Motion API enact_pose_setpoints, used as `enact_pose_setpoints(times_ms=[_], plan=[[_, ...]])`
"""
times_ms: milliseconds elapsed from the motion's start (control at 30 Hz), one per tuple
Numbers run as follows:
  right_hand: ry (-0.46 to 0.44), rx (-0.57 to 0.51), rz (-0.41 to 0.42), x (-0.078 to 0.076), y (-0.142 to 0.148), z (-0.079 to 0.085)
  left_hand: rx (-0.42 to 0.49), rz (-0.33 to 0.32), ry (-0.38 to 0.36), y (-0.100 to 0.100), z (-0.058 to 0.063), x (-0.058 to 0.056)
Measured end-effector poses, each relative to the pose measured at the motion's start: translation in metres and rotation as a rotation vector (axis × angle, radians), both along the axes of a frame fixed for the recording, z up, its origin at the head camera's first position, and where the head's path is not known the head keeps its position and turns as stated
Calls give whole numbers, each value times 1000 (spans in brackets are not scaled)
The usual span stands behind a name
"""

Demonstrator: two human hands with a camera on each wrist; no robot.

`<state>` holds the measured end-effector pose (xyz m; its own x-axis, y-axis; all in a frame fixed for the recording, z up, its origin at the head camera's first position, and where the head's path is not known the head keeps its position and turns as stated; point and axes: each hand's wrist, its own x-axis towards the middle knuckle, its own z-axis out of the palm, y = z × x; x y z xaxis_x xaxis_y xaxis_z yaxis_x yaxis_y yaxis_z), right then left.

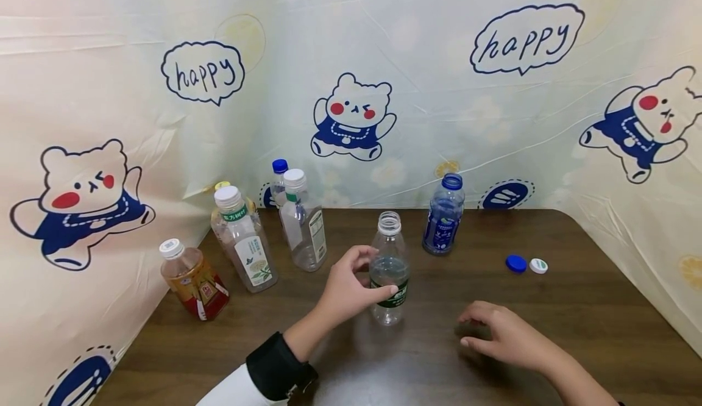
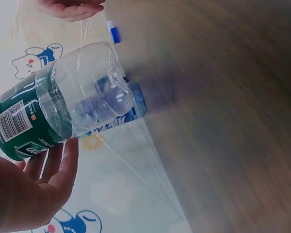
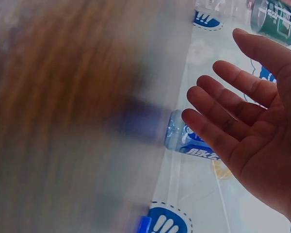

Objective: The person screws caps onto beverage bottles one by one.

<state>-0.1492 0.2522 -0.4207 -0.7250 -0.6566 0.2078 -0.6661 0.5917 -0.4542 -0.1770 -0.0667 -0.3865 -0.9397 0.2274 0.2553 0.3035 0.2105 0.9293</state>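
A clear plastic water bottle (image 1: 390, 266) with a green label and no cap stands upright in front of my left hand (image 1: 356, 284), partly filled. My left hand grips it, the thumb across the label and the fingers at its far side. In the left wrist view the green-labelled bottle (image 2: 63, 104) shows a barcode and a ridged base; whether that base touches the table I cannot tell. To the right, my right hand (image 1: 501, 336) hovers over the table with loosely bent fingers and holds nothing. The right wrist view shows its palm and spread fingers (image 3: 223, 121).
Behind stands an uncapped blue bottle (image 1: 443, 217). A blue cap (image 1: 516, 264) and a white cap (image 1: 538, 266) lie at right. Several capped bottles stand at left, including a brown-orange one (image 1: 194, 281) and a clear white-capped one (image 1: 249, 247). A printed curtain (image 1: 439, 119) borders the wooden table (image 1: 439, 369).
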Motion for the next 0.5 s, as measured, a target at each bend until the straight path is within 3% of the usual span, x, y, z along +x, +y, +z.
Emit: enact_pose_setpoints(times_ms=[233, 500], plan=[[-22, 2, 10, -1, 0, -1, 19, 17, -8, -22, 0, 16], [37, -8, 30, -3, 0, -5, 24, 49, -25, -37, -2, 31]])
